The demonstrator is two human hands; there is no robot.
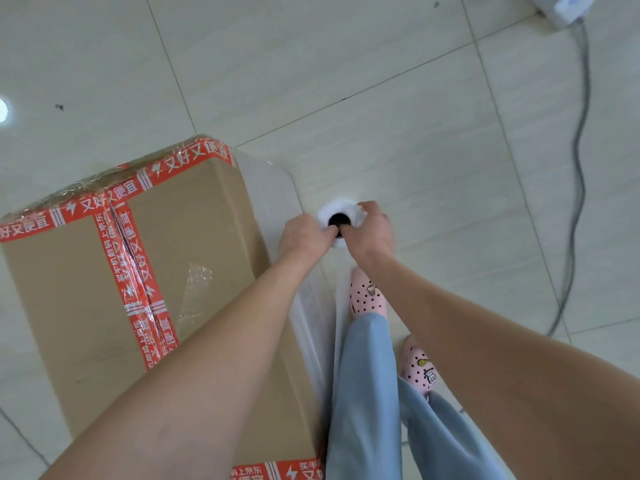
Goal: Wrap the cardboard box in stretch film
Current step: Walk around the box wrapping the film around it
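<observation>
— Hands?
— The left hand (304,237) and right hand (370,230) both grip the stretch film roll (341,209) at its top.
— The cardboard box (145,271)?
— On the floor (415,116), just left of the roll; film clings along its side.

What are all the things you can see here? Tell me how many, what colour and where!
cardboard box: one, brown, on the floor at left
tape: several strips, red and white, across the box's top and edges
stretch film roll: one, white with a dark core, right of the box
film sheet: one, clear, from the box's far corner to the roll
cable: one, grey, on the floor at right
white device: one, top right corner, cut off
floor: pale tiles
shoes: two, pink with dark dots
trousers: light blue
left hand: grips the roll's top
right hand: grips the roll's top
</observation>
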